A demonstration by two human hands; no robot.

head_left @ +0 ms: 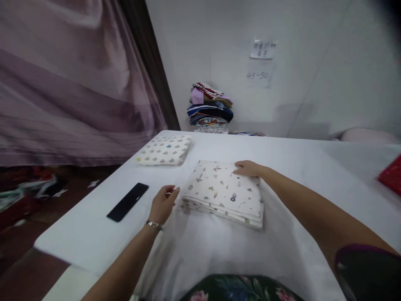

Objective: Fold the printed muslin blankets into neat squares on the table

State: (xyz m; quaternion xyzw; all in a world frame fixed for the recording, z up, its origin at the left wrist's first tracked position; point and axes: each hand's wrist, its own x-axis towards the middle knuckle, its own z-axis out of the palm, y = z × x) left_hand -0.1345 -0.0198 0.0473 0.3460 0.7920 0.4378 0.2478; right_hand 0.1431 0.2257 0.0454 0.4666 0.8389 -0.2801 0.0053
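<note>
A folded white cloth (224, 188) with small grey and brown prints lies in several layers on the white table in front of me. My right hand (249, 168) is at its far right corner, thumb on the top layer and fingers by the far edge, closed on it. Just off the cloth's left side is my left hand (164, 202), its fingers loosely bent, thumb apart, nothing in them. Pale, thin material (216, 246) spreads below the cloth's near edge; whether it is plastic or fabric I cannot tell.
Left of my left hand lies a black phone (128, 202). Farther back is another folded printed cloth (164, 150). A stack of folded textiles (210, 106) stands against the wall. Something red (391, 175) sits at the right edge. A pinkish curtain (69, 83) hangs left of the table (75, 232).
</note>
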